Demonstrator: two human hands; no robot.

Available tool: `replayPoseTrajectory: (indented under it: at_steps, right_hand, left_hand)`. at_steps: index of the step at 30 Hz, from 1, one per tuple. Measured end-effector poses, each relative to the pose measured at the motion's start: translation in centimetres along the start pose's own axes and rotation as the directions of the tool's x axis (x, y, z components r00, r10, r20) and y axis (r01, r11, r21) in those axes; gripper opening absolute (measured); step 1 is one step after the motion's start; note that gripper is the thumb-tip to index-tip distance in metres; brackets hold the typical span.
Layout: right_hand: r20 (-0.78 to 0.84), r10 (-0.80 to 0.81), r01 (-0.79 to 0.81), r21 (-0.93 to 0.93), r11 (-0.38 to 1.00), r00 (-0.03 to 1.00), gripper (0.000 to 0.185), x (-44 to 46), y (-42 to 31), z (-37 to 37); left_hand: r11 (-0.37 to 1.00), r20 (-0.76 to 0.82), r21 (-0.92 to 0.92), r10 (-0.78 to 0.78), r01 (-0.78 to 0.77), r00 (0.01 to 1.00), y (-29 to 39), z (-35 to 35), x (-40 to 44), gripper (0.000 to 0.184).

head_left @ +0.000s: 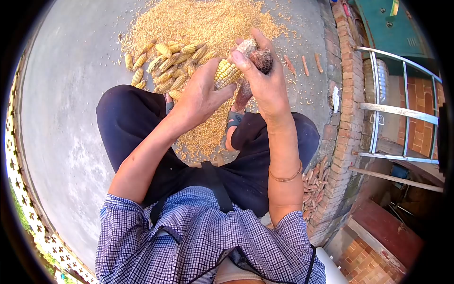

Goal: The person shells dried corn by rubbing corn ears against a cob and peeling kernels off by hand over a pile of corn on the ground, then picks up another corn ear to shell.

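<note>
My left hand (pixel 204 97) is closed round a yellow corn cob (pixel 227 73) with kernels still on it. Against that cob my right hand (pixel 267 87) grips a stripped corn cob (pixel 261 60), dark red and rough. A whitish cob end (pixel 247 46) also shows between the right fingers; whether it belongs to the yellow cob, I cannot tell. Below the hands is a reddish-brown, rough cob-like piece (pixel 243 96), partly hidden. Beyond my left hand lies a pile of unshelled corn cobs (pixel 170 64).
Loose kernels (pixel 203 19) spread over the concrete floor (pixel 71 99), also between my legs. Several stripped cobs (pixel 305 65) lie to the right, with a heap of them (pixel 316 184) by the brick edging (pixel 347 94). A metal railing (pixel 402 111) stands beyond.
</note>
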State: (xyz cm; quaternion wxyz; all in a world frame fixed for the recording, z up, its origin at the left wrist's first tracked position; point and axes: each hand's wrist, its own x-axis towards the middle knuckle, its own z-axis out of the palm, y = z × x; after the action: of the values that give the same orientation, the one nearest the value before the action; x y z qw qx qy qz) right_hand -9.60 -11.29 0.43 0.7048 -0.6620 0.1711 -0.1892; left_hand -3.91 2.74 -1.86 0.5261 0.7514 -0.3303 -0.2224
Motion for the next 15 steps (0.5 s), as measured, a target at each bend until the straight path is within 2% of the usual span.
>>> replayPoseTrajectory:
  at_steps: [2, 3, 4, 5, 6, 7, 10, 13, 14, 15]
  right_hand:
    - [-0.048, -0.162, 0.153, -0.149, 0.977, 0.986, 0.060, 0.1, 1.3, 0.9]
    - [-0.100, -0.148, 0.132, -0.152, 0.980, 0.984, 0.055, 0.2, 1.8, 1.3]
    - [-0.152, -0.134, 0.111, -0.153, 0.982, 0.979, 0.051, 0.3, 2.2, 1.8]
    - [-0.205, -0.120, 0.090, -0.153, 0.984, 0.971, 0.047, 0.4, 2.4, 2.1]
    - [-0.296, -0.168, 0.072, -0.308, 0.949, 0.940, 0.033, 0.7, 2.5, 2.2]
    - [-0.314, -0.162, 0.059, -0.313, 0.948, 0.935, 0.030, 0.6, 2.4, 2.4]
    - [-0.334, -0.137, 0.045, -0.271, 0.961, 0.933, 0.023, 0.8, 2.4, 2.8]
    - [-0.300, -0.033, 0.032, -0.007, 0.999, 0.953, 0.023, 1.0, 1.5, 2.5]
    - [-0.276, -0.062, 0.055, -0.032, 0.998, 0.959, 0.026, 1.1, 1.5, 2.2]
    - [-0.281, -0.020, 0.021, 0.000, 1.000, 0.960, 0.027, 1.2, 1.4, 1.8]
  left_hand:
    - [0.997, -0.076, 0.013, 0.079, -0.078, 0.994, -0.4, 0.9, 0.0, 0.051]
    - [0.993, -0.113, 0.023, 0.120, -0.118, 0.986, -0.3, 1.2, 0.1, 0.048]
    - [0.999, -0.086, -0.017, 0.049, -0.050, 0.995, 0.1, 1.2, -0.1, 0.050]
    - [0.993, -0.101, 0.096, 0.083, -0.073, 0.991, 0.4, 1.3, -0.4, 0.050]
    - [0.974, -0.112, 0.207, 0.120, -0.095, 0.987, 0.7, 1.4, -0.8, 0.050]
    - [0.943, -0.120, 0.313, 0.159, -0.114, 0.980, 0.9, 1.6, -0.9, 0.049]
    - [0.969, -0.081, 0.228, 0.112, -0.090, 0.990, 0.2, 0.8, -0.7, 0.048]
    - [1.000, 0.049, 0.011, -0.010, 0.010, 0.999, 1.0, -0.1, -0.7, 0.064]
    - [0.990, 0.051, -0.126, 0.075, -0.069, 0.996, -0.8, 0.2, -0.4, 0.063]
    - [0.941, 0.145, -0.332, -0.018, 0.066, 0.989, -0.1, -0.3, -0.4, 0.060]
